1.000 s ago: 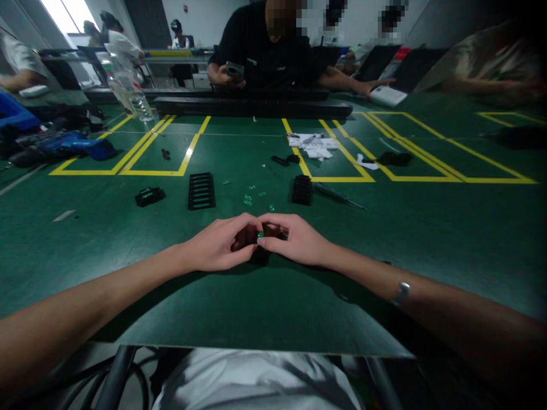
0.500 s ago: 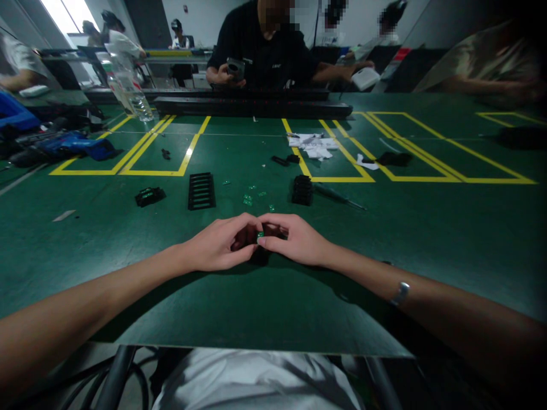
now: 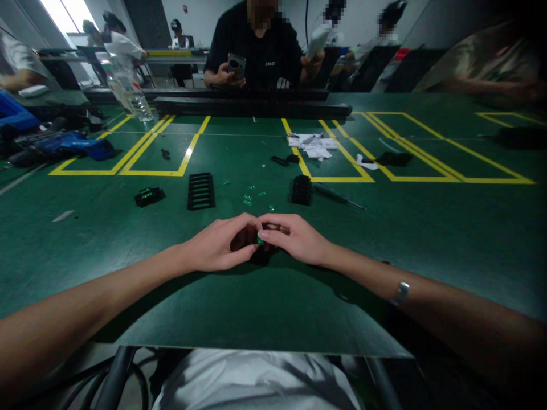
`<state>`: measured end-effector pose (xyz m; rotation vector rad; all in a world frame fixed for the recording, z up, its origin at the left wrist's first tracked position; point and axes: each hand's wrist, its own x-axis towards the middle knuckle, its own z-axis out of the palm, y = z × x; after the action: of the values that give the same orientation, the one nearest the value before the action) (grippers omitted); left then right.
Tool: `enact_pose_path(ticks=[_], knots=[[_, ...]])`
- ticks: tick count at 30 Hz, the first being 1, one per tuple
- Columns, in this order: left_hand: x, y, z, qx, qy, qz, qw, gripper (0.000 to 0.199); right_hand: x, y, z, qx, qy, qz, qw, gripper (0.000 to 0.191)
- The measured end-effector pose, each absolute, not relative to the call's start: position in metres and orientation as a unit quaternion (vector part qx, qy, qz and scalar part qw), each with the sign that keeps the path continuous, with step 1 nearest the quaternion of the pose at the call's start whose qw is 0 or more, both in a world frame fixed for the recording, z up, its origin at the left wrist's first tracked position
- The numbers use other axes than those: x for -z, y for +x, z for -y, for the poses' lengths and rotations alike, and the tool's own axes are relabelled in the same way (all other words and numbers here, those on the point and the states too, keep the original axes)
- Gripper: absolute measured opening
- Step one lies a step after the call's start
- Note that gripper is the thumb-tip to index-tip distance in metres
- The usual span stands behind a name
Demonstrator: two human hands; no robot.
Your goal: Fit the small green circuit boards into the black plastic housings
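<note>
The person's bare left hand and right hand meet above the green-surfaced table, fingers curled, gripping a small shiny green piece between the fingertips. Beyond them lie loose green pieces, between a black slotted rectangular frame and a black ribbed block.

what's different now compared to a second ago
The right hand's thumb has shifted slightly up, against the small green piece at its fingertips. Opposite, a co-worker's hand has brought a white object inward and up. Nothing was visibly let go. The left hand, black slotted frame, loose green pieces and screwdriver stayed put.
</note>
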<state>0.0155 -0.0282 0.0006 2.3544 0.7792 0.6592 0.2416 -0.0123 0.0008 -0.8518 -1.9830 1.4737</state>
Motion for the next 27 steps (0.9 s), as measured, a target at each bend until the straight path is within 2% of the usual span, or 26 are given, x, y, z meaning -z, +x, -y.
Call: enact_pose_path(ticks=[7,27], knots=[[0.0021,0.0145,0.0267,-0.256,0.883,-0.282,0.274,0.034,-0.0004,0.2436,0.0100,-0.534,-0.300,0.743,0.270,0.031],[0.0003,0.0144,0.0274,-0.254,0.884,-0.285,0.271,0.034,-0.0023,0.2429,0.0113,-0.532,-0.307,0.743,0.267,0.028]])
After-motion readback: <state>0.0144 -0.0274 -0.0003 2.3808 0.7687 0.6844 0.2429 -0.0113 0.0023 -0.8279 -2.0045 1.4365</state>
